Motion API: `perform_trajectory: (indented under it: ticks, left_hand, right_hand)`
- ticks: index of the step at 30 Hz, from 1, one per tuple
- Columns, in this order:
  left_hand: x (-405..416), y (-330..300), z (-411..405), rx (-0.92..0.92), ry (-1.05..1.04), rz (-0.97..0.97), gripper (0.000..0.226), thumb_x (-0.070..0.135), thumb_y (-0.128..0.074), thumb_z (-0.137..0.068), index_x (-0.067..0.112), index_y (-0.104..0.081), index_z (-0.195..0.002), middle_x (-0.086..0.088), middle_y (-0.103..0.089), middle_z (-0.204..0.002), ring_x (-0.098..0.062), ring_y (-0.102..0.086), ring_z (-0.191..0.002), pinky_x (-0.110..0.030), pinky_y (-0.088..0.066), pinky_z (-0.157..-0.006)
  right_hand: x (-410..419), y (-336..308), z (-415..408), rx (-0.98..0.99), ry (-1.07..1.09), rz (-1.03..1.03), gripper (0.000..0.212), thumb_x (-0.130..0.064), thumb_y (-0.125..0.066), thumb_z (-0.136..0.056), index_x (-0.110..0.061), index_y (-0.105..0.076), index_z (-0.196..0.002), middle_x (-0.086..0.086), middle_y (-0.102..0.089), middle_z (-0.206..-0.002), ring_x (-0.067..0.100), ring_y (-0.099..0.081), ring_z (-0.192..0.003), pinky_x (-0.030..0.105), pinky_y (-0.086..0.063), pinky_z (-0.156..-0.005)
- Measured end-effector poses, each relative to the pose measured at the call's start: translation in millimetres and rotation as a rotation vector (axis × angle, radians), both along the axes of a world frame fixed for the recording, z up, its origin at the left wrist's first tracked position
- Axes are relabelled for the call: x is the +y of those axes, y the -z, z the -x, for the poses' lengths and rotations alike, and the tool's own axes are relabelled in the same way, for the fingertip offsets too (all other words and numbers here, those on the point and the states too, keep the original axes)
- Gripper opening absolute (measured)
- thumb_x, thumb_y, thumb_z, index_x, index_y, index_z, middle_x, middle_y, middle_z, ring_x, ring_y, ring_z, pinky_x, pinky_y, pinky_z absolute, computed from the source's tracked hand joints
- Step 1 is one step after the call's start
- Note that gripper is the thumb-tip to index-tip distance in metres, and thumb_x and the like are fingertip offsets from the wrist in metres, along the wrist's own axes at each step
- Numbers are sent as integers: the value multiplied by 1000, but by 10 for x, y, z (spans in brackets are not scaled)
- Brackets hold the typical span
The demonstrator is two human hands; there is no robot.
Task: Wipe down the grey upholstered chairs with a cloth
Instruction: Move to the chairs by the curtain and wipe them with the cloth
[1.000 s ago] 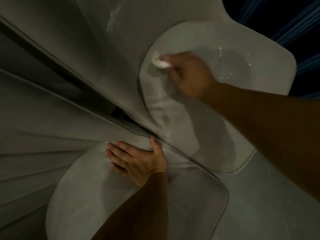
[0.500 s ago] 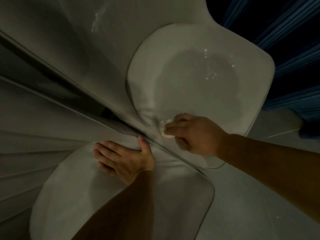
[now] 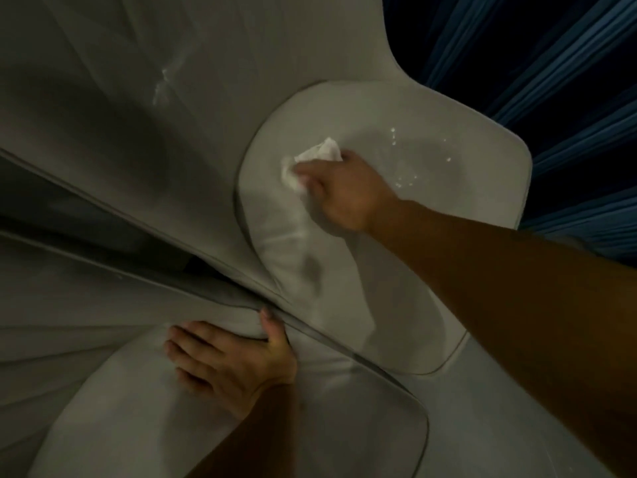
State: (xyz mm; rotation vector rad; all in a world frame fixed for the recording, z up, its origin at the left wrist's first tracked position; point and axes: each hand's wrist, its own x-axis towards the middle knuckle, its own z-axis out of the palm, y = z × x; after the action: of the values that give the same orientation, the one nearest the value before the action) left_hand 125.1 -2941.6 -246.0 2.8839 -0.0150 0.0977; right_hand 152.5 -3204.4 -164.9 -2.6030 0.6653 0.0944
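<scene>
Chairs, grey and upholstered, fill the view; the seat cushion of the upper chair serves as the landmark. Its surface is smooth and pale, with creases toward its near-left end and a scatter of bright droplets on its far-right part. A second chair cushion lies below-left of the landmark, across a dark seam. Blue curtain folds hang beyond its far edge. The left hand rests flat, fingers extended, on the second cushion beside the seam. The right hand grips a bunched white cloth against the landmark's far-left area. Step in hand: wiping this seat. The next stroke probably calls for sweeping right across the droplets under steady pressure.
</scene>
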Motion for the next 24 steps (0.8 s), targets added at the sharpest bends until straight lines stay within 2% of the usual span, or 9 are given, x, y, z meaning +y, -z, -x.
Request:
perform_trajectory:
  ticks: [2,4,7,9,12,19,24]
  left_hand:
    - [-9,13,-11,-6,3,6,99,75,-27,-92,-2,-24,-154,-27,-28,-161,-42,-23,-150,-56,-18,-119]
    - [-1,15,-25,-2,4,4,99,73,-30,-91,-2,-23,-155,-26,-27,-161,-43,-23,-150,-57,-18,-119]
    - [-19,-2,-44,21,10,-1,100,71,-35,-88,-2,-24,-155,-25,-24,-162,-41,-20,-151,-56,-16,-120]
    - [-10,-16,-56,39,0,-5,101,71,-35,-87,-2,-23,-156,-24,-22,-164,-40,-17,-152,-55,-14,-122]
    - [15,-27,-59,66,5,-7,102,72,-34,-87,1,-18,-158,-23,-19,-165,-40,-15,-153,-55,-12,-122]
    - [-16,-123,-65,103,14,4,104,80,-19,-90,1,-16,-158,-22,-20,-165,-38,-17,-153,-54,-13,-122]
    - [9,-257,-45,160,22,55,108,82,-19,-88,0,-13,-159,-24,-18,-166,-38,-14,-154,-48,-5,-122]
  right_hand:
    - [113,198,-103,106,-141,133,46,-45,-29,-101,-31,-41,-144,-4,-42,-150,19,-28,-144,47,-14,-115]
    - [120,318,-72,166,-163,221,59,-58,-22,-98,-35,-20,-152,-7,-17,-162,16,-8,-149,52,-6,-117]
    - [-67,391,-50,206,-98,279,66,-66,-15,-93,-39,-7,-153,-9,-3,-163,19,1,-150,56,1,-116]
    - [-212,378,-94,250,-18,272,63,-63,-13,-94,-40,-8,-152,-8,-4,-163,23,1,-150,59,1,-115]
    - [-289,378,126,248,80,274,59,-57,-12,-97,-37,-13,-153,-4,-9,-163,24,-3,-150,55,-2,-116]
    - [87,314,1071,192,305,254,60,-45,-19,-100,-14,-31,-150,8,-25,-159,29,-17,-148,47,-10,-118]
    - [412,184,1607,260,381,204,56,-42,-20,-103,-14,-30,-151,6,-22,-160,25,-14,-149,42,-9,-119]
